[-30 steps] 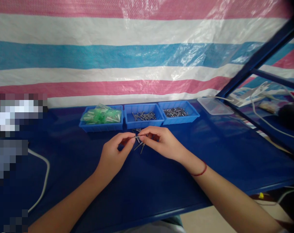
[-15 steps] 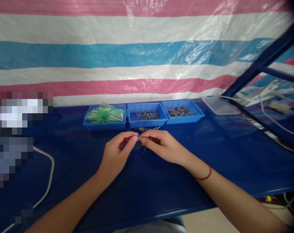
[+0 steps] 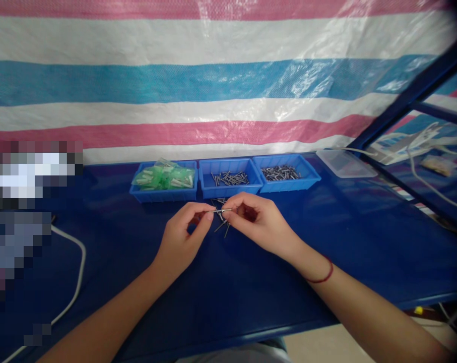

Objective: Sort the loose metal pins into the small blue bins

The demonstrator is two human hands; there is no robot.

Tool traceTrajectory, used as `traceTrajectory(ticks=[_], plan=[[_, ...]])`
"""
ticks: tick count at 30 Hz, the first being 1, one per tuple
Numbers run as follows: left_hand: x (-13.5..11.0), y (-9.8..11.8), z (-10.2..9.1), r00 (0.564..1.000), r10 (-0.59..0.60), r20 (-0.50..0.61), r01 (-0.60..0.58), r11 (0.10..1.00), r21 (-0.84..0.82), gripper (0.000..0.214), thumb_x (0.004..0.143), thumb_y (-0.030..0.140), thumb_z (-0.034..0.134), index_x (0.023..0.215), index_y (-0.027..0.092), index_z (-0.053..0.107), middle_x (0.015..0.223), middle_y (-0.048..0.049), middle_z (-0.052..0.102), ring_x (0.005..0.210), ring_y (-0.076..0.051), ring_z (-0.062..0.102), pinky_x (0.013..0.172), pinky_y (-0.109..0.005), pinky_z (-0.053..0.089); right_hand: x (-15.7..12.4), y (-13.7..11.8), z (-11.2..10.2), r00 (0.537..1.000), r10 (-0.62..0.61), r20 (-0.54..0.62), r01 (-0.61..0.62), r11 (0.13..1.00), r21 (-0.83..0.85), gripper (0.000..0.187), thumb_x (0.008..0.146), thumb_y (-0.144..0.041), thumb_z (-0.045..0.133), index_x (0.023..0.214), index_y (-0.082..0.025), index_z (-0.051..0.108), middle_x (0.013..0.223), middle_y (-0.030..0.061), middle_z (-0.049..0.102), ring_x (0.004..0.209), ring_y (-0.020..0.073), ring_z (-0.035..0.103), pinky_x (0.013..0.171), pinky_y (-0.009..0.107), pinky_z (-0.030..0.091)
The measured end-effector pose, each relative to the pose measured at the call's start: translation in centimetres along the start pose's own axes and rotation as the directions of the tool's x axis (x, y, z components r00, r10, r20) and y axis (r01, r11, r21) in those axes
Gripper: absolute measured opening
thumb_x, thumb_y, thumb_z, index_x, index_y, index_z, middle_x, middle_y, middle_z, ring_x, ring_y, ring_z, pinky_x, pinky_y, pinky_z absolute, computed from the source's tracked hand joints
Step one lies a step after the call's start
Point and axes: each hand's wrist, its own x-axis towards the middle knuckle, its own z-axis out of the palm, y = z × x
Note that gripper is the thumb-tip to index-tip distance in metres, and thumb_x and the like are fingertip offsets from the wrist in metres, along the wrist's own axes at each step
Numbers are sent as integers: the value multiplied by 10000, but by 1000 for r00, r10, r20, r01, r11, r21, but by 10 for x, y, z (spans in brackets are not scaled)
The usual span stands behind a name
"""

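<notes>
The person's left hand (image 3: 185, 229) and right hand (image 3: 260, 222) both pinch a thin silver metal pin (image 3: 218, 210) between finger and thumb. It is in front of the middle blue plastic box (image 3: 230, 192), which has loose silver metal pins (image 3: 234, 178) inside. The left blue plastic box (image 3: 164, 195) is full of see-through green plastic bags (image 3: 162, 177). The right blue plastic box (image 3: 292, 187) holds lots of little silver metal pieces (image 3: 281, 173). More thin metal pins (image 3: 219, 226) lie on the shiny dark blue table (image 3: 251, 302).

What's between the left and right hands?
In the head view, a thin metal rod, held by left hand and right hand, bridges the gap; loose rods show behind it.
</notes>
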Motion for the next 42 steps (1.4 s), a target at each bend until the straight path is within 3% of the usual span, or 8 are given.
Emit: traceTrajectory(ticks=[5, 8, 13, 16, 21, 27, 32, 42], plan=[[0, -1, 0, 994, 20, 109, -30, 996, 85, 181, 932, 283, 498, 1002, 191, 638, 929, -18, 666, 824, -134, 614, 742, -243, 466, 2, 0, -8, 997, -83, 6, 83, 993, -83, 204, 865, -334, 578, 767, -165, 634, 693, 13, 603, 565, 101, 478, 519, 244, 378], [-1, -3, 2, 982, 84, 172, -116, 976, 186, 241, 932, 259, 496, 1135, 189, 606, 983, -36, 655, 888, -152, 596, 818, -281, 460, 9, 5, -26, 979, -124, -163, 102, 985, -136, 200, 864, -346, 581, 793, -170, 646, 732, 20, 630, 585, 107, 506, 532, 244, 401], [-1, -7, 8, 922, 200, 332, -325, 866, 380, 304, 935, 269, 488, 1214, 277, 608, 1152, -62, 604, 1051, -217, 526, 901, -385, 425, 22, 23, -77, 795, -230, -562, -13, 919, -394, 205, 845, -362, 590, 836, -173, 668, 709, 22, 645, 562, 116, 531, 534, 249, 416], [-1, -7, 10, 894, 217, 391, -391, 803, 449, 293, 932, 305, 497, 1190, 342, 629, 1248, -47, 570, 1118, -250, 487, 901, -424, 412, 26, 39, -102, 746, -275, -607, -140, 826, -546, 207, 851, -342, 559, 866, -171, 675, 755, 47, 666, 596, 138, 565, 583, 272, 437], [-3, -8, 12, 878, 210, 430, -428, 747, 509, 263, 933, 312, 498, 1139, 300, 660, 1246, -42, 591, 1099, -261, 503, 861, -428, 409, 29, 55, -112, 798, -307, -519, -207, 669, -714, 261, 821, -310, 565, 1004, -152, 662, 860, 100, 667, 722, 198, 577, 727, 353, 457], [-1, -13, 10, 901, 184, 393, -379, 775, 506, 231, 945, 232, 483, 1079, 214, 670, 1087, -53, 652, 995, -209, 557, 816, -356, 415, 26, 34, -76, 871, -320, -372, -1, 756, -654, 200, 847, -275, 537, 962, -159, 653, 831, 66, 659, 665, 166, 561, 668, 312, 462], [3, -14, 8, 921, 127, 369, -324, 775, 543, 219, 935, 215, 497, 1083, 236, 657, 1017, -38, 671, 900, -208, 586, 769, -354, 420, 20, 23, -43, 937, -333, -103, 216, 788, -576, 155, 869, -221, 525, 937, -164, 653, 861, 64, 656, 777, 182, 590, 739, 317, 468], [4, -13, 7, 994, 40, 101, -57, 983, 172, 248, 898, 262, 552, 1136, 214, 602, 980, -25, 689, 870, -158, 651, 811, -283, 505, 12, 21, -17, 921, -309, 238, 373, 876, -306, 129, 817, -178, 621, 944, -167, 642, 834, 39, 656, 744, 137, 591, 691, 262, 461]])
